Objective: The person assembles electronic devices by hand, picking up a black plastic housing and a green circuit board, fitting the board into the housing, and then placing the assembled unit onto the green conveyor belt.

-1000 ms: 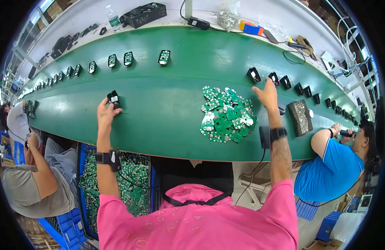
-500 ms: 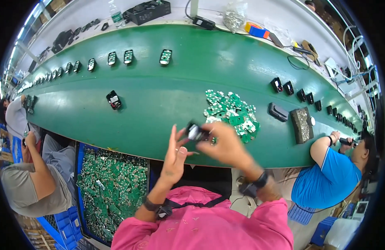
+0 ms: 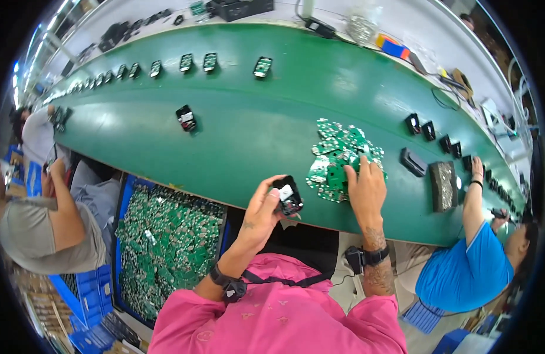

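Observation:
My left hand (image 3: 262, 215) is closed around a black plastic housing (image 3: 289, 197), held above the table's near edge. The housing's open side faces up, with a white part and a bit of red inside. My right hand (image 3: 368, 189) lies over the near right part of a pile of green circuit boards (image 3: 334, 138). Its fingers stretch forward onto the boards, thumb and forefinger apart; the boards under the fingertips are partly hidden. Another black housing (image 3: 186, 118) with a white part and red wires lies by itself on the green table (image 3: 243, 130), to the left.
Housings with boards (image 3: 262, 66) line the table's far left; black housings (image 3: 428, 130) line the right. A dark case (image 3: 413, 162) and a rough block (image 3: 443, 187) lie right of the pile. A blue bin (image 3: 122, 206) of boards stands below left. Co-workers sit on both sides.
The housing, earlier between both hands, is now in my left hand alone. My right hand has let go and moved right onto the boards. The view has shifted slightly.

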`<state>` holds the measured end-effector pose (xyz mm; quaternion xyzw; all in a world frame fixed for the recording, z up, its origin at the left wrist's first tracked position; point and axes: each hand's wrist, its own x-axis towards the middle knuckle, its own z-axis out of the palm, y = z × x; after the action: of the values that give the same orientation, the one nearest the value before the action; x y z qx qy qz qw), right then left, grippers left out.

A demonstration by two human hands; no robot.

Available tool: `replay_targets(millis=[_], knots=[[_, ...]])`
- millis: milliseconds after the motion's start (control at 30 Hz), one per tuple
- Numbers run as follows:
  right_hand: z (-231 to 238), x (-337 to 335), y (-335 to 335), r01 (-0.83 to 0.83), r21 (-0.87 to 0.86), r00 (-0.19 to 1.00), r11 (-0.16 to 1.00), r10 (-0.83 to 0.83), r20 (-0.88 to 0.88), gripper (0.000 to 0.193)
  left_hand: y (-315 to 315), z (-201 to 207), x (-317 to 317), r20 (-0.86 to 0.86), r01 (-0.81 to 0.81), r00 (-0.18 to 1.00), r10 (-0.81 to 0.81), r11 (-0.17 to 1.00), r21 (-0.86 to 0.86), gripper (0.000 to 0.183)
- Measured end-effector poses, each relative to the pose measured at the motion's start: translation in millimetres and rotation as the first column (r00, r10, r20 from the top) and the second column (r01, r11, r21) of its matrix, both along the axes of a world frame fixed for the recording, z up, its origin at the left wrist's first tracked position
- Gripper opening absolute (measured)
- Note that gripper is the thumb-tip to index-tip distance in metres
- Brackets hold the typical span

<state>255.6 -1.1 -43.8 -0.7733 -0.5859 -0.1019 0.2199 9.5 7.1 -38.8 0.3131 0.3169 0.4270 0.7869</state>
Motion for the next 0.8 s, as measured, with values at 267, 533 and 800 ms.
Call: replay_targets(millis=[267,533,800], knots=[[43,10,-28,0.078,0.216,0.829,0.973,0.057,-0.556,0.021,0,10,-13,0.026,0.039,0.999,-0.039,0.999,-0.001,0.037],[48,-70,-61,-0.118,0.261,-0.349,0.958,0.206,-0.914,0.018,-1,27,0,-0.019,0.100,0.995,-0.099,0.994,0.046,0.041],[33,-85,-61,-0.170,0.172,-0.192,0.970,0.139,-0.971,0.021,-3,27,-2,-0.018,0.069,0.998,-0.068,0.995,0.067,0.044]])
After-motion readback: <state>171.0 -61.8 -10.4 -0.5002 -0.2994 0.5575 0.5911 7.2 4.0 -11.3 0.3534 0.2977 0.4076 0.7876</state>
